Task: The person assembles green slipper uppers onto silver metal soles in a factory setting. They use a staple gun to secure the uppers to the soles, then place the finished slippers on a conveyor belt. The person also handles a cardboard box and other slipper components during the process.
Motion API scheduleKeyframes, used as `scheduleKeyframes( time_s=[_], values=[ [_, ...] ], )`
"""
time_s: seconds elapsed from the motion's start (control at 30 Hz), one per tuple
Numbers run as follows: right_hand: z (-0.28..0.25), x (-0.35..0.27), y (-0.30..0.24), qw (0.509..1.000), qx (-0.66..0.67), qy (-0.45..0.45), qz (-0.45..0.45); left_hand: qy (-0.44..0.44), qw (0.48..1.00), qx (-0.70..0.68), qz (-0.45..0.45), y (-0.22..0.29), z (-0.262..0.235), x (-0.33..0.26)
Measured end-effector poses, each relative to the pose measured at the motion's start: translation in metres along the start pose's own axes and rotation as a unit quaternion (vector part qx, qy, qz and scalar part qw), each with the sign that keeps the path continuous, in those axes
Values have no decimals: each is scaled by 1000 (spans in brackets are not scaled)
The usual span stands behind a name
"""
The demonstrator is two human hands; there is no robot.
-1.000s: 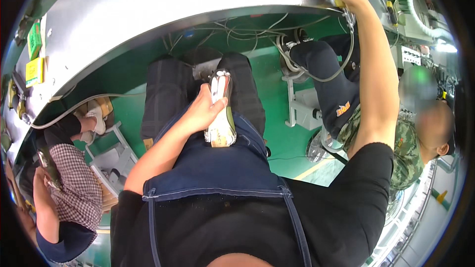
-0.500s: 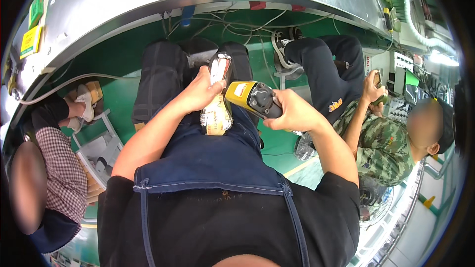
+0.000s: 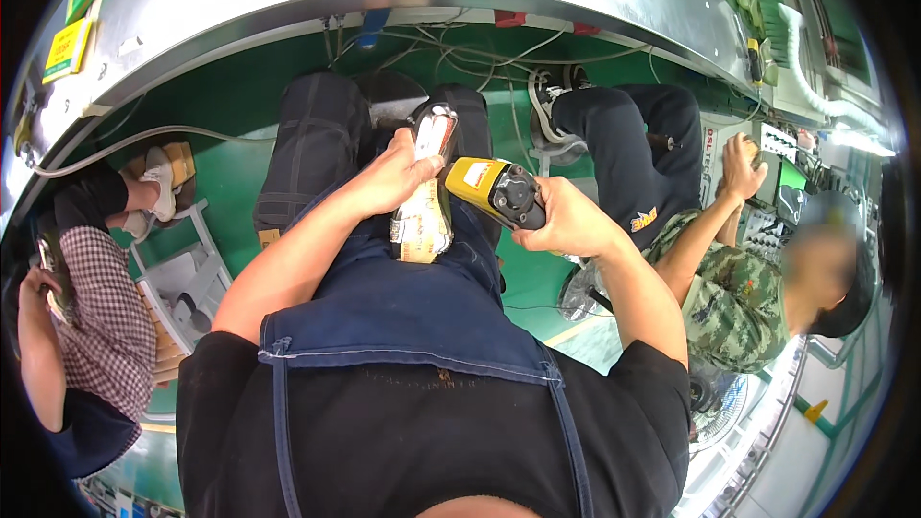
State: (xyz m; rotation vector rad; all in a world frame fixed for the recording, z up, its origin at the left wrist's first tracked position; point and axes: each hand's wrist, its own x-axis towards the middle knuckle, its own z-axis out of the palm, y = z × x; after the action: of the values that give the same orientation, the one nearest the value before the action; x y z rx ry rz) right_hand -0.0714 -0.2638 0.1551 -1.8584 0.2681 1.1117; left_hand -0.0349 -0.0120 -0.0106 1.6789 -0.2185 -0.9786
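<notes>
Over my lap, both hands full.
My left hand [image 3: 398,177] grips a white packet [image 3: 422,201]; my right hand [image 3: 566,221] clasps a yellow handheld scanner [image 3: 494,190] beside it.

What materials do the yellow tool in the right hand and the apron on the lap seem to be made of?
The yellow tool looks like hard moulded plastic with a black front part: its smooth shell has a slight gloss. The right hand grips it. The apron looks like dark blue denim or similar heavy cloth: matte, folded over the lap, with a pale stitched hem. Neither can be told for certain.
</notes>
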Motion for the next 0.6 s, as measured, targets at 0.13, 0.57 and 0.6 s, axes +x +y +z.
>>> scheduleKeyframes(
  time_s=[0.13, 0.57, 0.6],
  values=[
    [-6, 0, -7, 1000, -9, 2, 18, 8, 997, -60, 41, -4, 5, -14],
    [7, 24, -30, 992, -117, -35, -1, -56, 987, -148, 22, -21, 3, -59],
    [11, 26, -31, 991, -131, -38, 2, -58, 987, -147, 25, -24, 3, -61]
  ],
)
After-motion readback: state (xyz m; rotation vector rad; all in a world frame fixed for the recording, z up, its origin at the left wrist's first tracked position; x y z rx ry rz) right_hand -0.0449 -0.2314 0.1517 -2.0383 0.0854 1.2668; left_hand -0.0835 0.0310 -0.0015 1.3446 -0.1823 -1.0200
